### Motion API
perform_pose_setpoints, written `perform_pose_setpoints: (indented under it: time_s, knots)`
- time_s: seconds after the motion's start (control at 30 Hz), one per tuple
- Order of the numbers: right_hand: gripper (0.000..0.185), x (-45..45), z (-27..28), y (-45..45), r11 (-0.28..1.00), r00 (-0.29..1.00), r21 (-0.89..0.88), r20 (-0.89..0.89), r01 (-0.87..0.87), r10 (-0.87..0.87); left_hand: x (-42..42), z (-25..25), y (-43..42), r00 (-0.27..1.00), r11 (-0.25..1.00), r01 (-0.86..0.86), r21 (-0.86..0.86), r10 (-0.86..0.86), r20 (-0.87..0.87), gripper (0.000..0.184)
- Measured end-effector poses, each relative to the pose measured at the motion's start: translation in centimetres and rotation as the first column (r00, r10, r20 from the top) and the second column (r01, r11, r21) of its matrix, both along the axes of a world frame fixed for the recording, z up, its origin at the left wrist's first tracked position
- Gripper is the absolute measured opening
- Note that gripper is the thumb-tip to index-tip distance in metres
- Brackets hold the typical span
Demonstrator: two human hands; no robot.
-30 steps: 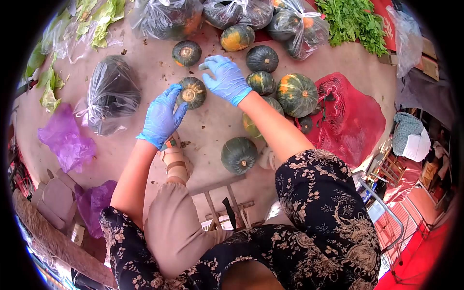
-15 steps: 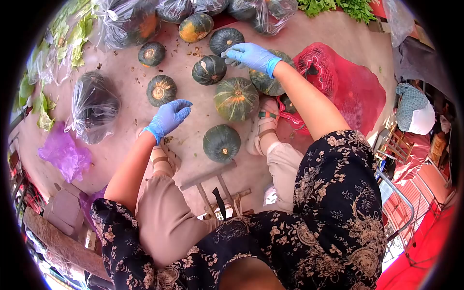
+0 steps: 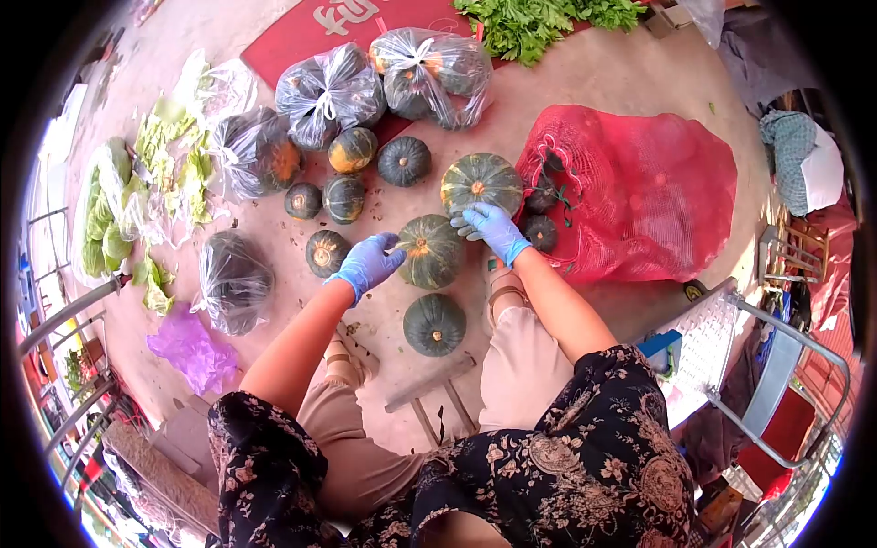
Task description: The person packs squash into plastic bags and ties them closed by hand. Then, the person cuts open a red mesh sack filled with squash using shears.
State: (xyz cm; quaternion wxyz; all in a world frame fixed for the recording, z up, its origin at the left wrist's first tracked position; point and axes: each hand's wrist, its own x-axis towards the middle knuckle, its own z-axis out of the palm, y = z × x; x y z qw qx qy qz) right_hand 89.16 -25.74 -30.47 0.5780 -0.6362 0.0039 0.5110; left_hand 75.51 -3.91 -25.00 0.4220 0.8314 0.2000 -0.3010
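My left hand (image 3: 370, 263), in a blue glove, is open at the left side of a striped green pumpkin (image 3: 431, 252); whether its fingertips touch it I cannot tell. My gloved right hand (image 3: 493, 230) has its fingers stretched out over the gap between that pumpkin and a larger striped pumpkin (image 3: 481, 183) behind. Nothing is held in either hand. Closer to me sits a dark green pumpkin (image 3: 435, 324). Left of my hands are small pumpkins, among them a pale-topped one (image 3: 327, 253), a dark striped one (image 3: 343, 199) and an orange-patched one (image 3: 353, 150).
A red mesh sack (image 3: 639, 196) lies open on the right, with dark pumpkins at its mouth. Bagged pumpkins (image 3: 331, 96) stand at the back, another plastic bag (image 3: 235, 283) at left. Purple plastic (image 3: 194, 347), leafy greens (image 3: 539, 27) and a metal-framed stand (image 3: 776, 365) surround me.
The view has shifted, showing more of the back and the red sack. A dark striped pumpkin has moved left among the small ones. My right hand has drawn back nearer my left.
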Motion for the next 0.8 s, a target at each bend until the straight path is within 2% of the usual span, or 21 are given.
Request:
perform_pose_setpoints:
  time_s: [0.07,0.1,0.13,0.2,0.27,0.3,0.4,0.43,0.5,0.53,0.57,0.6,0.63,0.7,0.73,0.77,0.8]
  knots:
    - [0.024,-0.4,-1.6,-0.7,0.993,0.99,-0.008,0.076,-0.119,0.12,1.2,-1.8,-3.5,0.982,0.985,0.057,0.16,-0.085,0.169,0.069]
    - [0.025,-0.2,-2.0,-0.9,0.996,0.997,0.03,-0.002,-0.082,0.082,1.2,-3.6,-5.3,0.98,0.96,0.088,0.265,-0.131,0.152,0.081]
    - [0.026,0.5,-2.2,-1.0,0.997,0.996,0.063,-0.072,-0.045,0.05,1.9,-3.6,-7.0,0.98,0.957,0.121,0.262,-0.158,0.125,0.084]
    - [0.028,1.3,-1.6,-1.0,0.993,0.991,0.022,-0.06,-0.119,0.12,4.0,-1.6,-10.0,0.963,0.857,0.261,0.445,-0.263,-0.058,0.085]
    - [0.029,1.6,-1.2,-0.9,0.992,0.985,0.034,-0.115,-0.121,0.125,4.6,-2.4,-11.5,0.983,0.845,0.176,0.505,-0.182,-0.037,0.079]
    - [0.029,1.9,-1.1,-1.0,0.99,0.99,0.042,-0.03,-0.137,0.139,4.7,-2.9,-11.8,0.991,0.83,0.126,0.543,-0.134,-0.025,0.076]
    - [0.029,1.8,0.8,-2.1,0.981,0.964,0.037,0.195,-0.192,0.181,3.1,-7.2,-10.5,0.936,0.974,-0.064,0.218,-0.017,0.351,0.065]
    - [0.029,2.4,1.7,-3.2,0.984,0.944,0.044,0.293,-0.175,0.155,4.7,-1.5,-10.3,0.955,0.999,-0.054,-0.004,0.053,0.293,0.053]
    - [0.028,2.7,5.8,-6.1,0.997,0.889,0.011,0.454,-0.075,0.062,5.1,3.0,-10.7,0.934,0.979,-0.077,-0.187,0.136,0.33,0.049]
    - [0.026,2.3,8.6,-7.7,0.987,0.972,0.127,0.2,0.103,-0.127,5.8,6.0,-11.5,0.921,0.957,-0.073,-0.281,0.172,0.349,0.047]
    - [0.024,1.6,11.7,-9.4,0.976,0.95,0.129,0.24,0.174,-0.201,6.0,9.3,-13.0,0.889,0.937,-0.068,-0.344,0.214,0.405,0.039]
    - [0.023,0.3,14.5,-11.8,0.958,0.917,0.124,0.28,0.257,-0.283,6.2,11.6,-14.8,0.874,0.864,-0.061,-0.5,0.288,0.391,0.037]
    - [0.023,-1.2,16.3,-14.2,0.914,0.891,0.243,0.246,0.325,-0.382,6.3,15.1,-17.1,0.865,0.834,-0.007,-0.552,0.282,0.416,0.036]
    - [0.024,-5.5,20.3,-19.3,0.898,0.862,0.237,0.273,0.37,-0.427,6.0,21.9,-22.4,0.881,0.751,0.101,-0.652,0.237,0.409,0.035]
    - [0.026,-7.5,21.4,-21.7,0.9,0.862,0.22,0.272,0.377,-0.427,5.6,24.1,-24.8,0.898,0.706,0.137,-0.695,0.208,0.388,0.035]
    - [0.025,-9.8,20.8,-24.3,0.875,0.841,0.256,0.264,0.411,-0.472,5.0,25.4,-27.4,0.87,0.664,0.21,-0.717,0.209,0.448,0.034]
    - [0.024,-12.0,19.5,-27.2,0.916,0.808,0.104,0.441,0.388,-0.392,4.2,27.0,-29.8,0.881,0.631,0.204,-0.748,0.214,0.421,0.035]
